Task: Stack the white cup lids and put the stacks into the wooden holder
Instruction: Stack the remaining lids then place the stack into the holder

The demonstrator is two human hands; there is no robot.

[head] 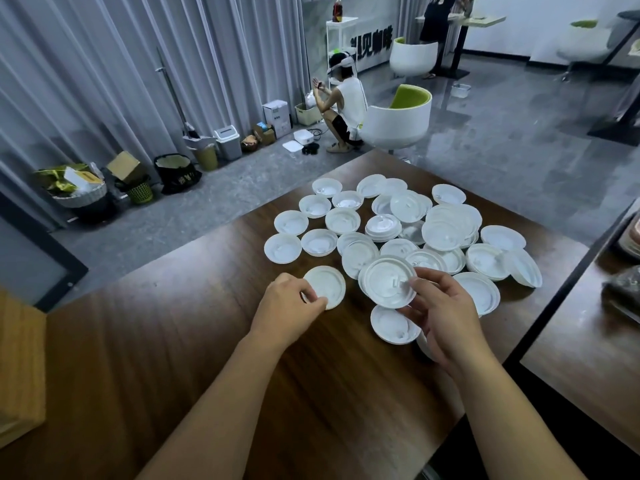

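Dark brown wood-grain bench (173,341) carried a big scatter of white round plastic cup lids (398,223), spread ahead of both hands and trailing off to the right of the right hand.

Left hand (289,301) lay low on the bench, fingers curled, pinching the near edge of a single white lid lying flat (327,284). That lid sat apart from the main scatter, just ahead of the left fingertips and touching them.

Right hand (440,313) was raised a little, thumb and fingers gripping the right rim of a small nested stack of white lids (388,282), held tilted with the top face toward the camera. The stack was just left of the right hand, between the two hands and nearer the right.

Another white lid flat on the bench (393,323) lay below the held stack, just left of the right hand's palm. More lids sat right of the right hand's fingers, one partly hidden behind the knuckles (481,292). A short stack (382,226) and a taller leaning pile (450,225) stood well ahead of the right hand, amid singles.

Light wooden block-like object (20,368) sat far left of the left arm, at the frame edge; cannot tell whether it was the holder.
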